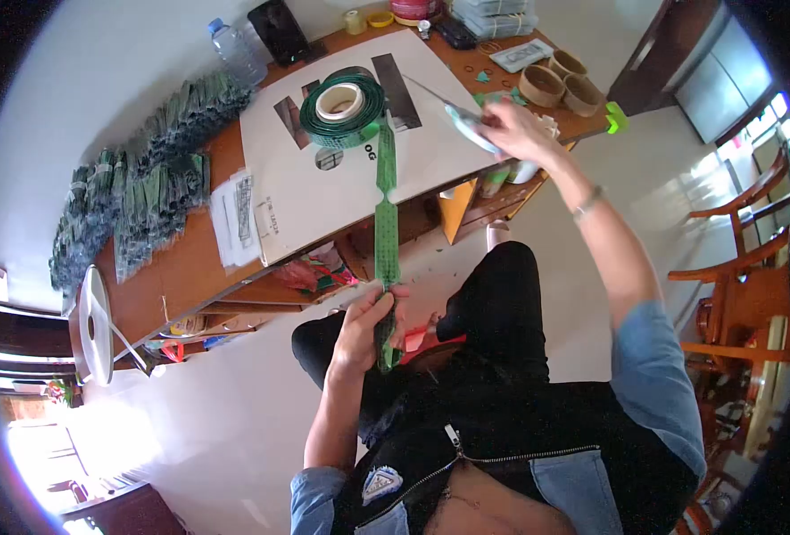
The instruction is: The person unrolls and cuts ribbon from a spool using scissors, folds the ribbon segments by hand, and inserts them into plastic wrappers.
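A roll of green patterned ribbon (341, 109) with a pale core lies on the white board on the desk. From it a strip of green ribbon (387, 236) runs over the board's front edge towards me, pinched narrow at one spot. My left hand (365, 328) is closed around the strip's near part above my lap, and a short end hangs below the fingers. Off to the right of the roll, my right hand (515, 132) grips scissors (468, 127) with a light-blue handle. Their thin blade points up and left, apart from the ribbon.
Bundles of green strips (158, 169) are piled along the desk's left side. Rolls of brown tape (542, 85) stand at the right, with a plastic bottle (236, 52) and a dark phone-like device (278, 31) at the back. Clear packets (495, 16) are stacked behind. A wooden chair (734, 223) is at right.
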`<state>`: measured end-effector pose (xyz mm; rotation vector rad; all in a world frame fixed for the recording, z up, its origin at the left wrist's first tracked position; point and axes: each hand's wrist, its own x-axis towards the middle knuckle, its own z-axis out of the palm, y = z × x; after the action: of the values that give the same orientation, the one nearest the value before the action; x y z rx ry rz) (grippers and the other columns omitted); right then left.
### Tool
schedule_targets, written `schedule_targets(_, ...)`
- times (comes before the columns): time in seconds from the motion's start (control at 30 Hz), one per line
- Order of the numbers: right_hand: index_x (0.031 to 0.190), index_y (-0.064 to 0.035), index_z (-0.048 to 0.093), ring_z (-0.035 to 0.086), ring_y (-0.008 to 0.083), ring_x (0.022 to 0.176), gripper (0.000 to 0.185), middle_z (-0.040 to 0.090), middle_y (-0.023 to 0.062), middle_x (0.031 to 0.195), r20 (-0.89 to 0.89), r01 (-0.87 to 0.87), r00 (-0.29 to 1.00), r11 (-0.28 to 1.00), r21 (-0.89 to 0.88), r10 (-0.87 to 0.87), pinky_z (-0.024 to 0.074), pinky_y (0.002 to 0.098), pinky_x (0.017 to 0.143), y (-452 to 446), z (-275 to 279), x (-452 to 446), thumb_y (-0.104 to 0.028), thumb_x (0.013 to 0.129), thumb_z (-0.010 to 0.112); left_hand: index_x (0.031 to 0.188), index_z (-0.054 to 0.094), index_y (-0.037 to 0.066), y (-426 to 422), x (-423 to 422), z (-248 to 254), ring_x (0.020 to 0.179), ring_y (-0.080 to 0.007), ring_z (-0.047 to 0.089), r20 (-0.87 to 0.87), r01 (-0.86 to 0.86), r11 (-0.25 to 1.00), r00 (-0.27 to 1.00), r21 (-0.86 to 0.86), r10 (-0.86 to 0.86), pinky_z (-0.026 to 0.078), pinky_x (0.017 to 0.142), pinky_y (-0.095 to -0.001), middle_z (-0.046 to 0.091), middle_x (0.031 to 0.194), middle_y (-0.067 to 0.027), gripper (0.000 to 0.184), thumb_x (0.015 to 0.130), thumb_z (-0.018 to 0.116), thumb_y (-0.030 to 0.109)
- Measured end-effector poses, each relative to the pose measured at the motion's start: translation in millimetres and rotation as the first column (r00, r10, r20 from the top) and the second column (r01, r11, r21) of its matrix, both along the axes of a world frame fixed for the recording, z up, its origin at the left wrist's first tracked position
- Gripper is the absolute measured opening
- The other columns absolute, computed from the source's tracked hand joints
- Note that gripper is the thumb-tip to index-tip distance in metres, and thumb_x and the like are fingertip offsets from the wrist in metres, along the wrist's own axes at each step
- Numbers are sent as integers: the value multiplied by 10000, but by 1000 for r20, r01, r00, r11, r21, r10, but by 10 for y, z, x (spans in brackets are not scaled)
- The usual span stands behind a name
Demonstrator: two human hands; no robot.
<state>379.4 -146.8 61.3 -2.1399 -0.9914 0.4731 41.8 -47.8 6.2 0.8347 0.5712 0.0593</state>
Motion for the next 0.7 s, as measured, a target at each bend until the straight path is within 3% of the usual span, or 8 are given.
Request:
schedule_targets(0.07, 897, -7, 523, 535, 107, 460, 216, 534, 49, 593, -441, -85, 884, 980, 178, 157, 443, 206, 397, -401, 66, -275, -223, 877, 525, 1065, 484, -29, -11, -67, 24, 424, -139, 439, 13, -2, 999, 1000, -33, 3, 399, 419, -259, 502, 712, -66, 225, 908, 418, 118)
schedule_targets(0.1, 883, -38, 502, 527, 96, 477, 172, 525, 37, 612, -793, 10, 585, 976, 219, 173, 426, 208, 387, -652, -89, -388, -202, 859, 550, 1058, 486, -31, -12, -95, 28, 417, -141, 437, 18, -3, 999, 1000, -50, 4, 399, 415, -255, 502, 711, -71, 222, 906, 416, 115)
schedule_targets(0.13, 868, -68, 482, 518, 85, 494, 149, 515, 24, 631, -969, 116, 158, 971, 211, 192, 410, 210, 378, -840, -194, -528, -181, 841, 575, 1058, 486, -31, -6, -115, 28, 417, -141, 437, 13, -7, 999, 1000, -54, 8, 399, 415, -255, 502, 711, -71, 222, 906, 416, 115)
schedule_targets(0.2, 889, -47, 458, 507, 85, 475, 143, 505, 15, 635, -879, -269, 322, 924, 273, 353, 416, 212, 395, -1070, -231, -765, -128, 841, 566, 1049, 488, -36, -2, -155, 23, 413, -141, 436, 28, 16, 999, 1000, -44, -15, 396, 411, -245, 502, 715, -78, 223, 905, 414, 117)
schedule_targets(0.33, 865, -51, 457, 503, 82, 471, 148, 490, 8, 607, -780, -502, 514, 862, 62, 356, 409, 207, 393, -995, -339, -906, -143, 844, 570, 1042, 491, -36, -21, -181, 71, 412, -141, 436, 17, 39, 997, 999, -65, -38, 389, 407, -229, 504, 723, -90, 222, 904, 413, 118)
schedule_targets(0.5, 852, -48, 458, 491, 80, 444, 157, 482, 7, 580, -733, -560, 527, 825, 80, 429, 399, 203, 385, -643, -321, -849, -152, 847, 575, 1030, 499, -28, -27, -183, 28, 409, -140, 434, 30, 40, 992, 999, -119, -37, 387, 398, -225, 506, 733, -100, 211, 902, 413, 116)
schedule_targets(0.6, 873, -36, 476, 484, 77, 422, 157, 491, 8, 574, -443, -660, 660, 750, 43, 606, 396, 204, 381, -544, -263, -862, -155, 850, 576, 1031, 500, -24, -17, -192, 18, 411, -139, 434, 10, 15, 994, 1000, -109, -14, 387, 400, -226, 506, 735, -96, 211, 901, 416, 120)
schedule_targets(0.7, 898, -29, 486, 483, 80, 415, 163, 509, 12, 584, -482, -622, 680, 783, 19, 552, 397, 201, 380, -653, -321, -877, -159, 855, 574, 1030, 500, -23, 21, -229, -9, 413, -137, 433, 0, -8, 995, 1000, -95, 8, 389, 404, -228, 505, 729, -91, 214, 901, 418, 127)
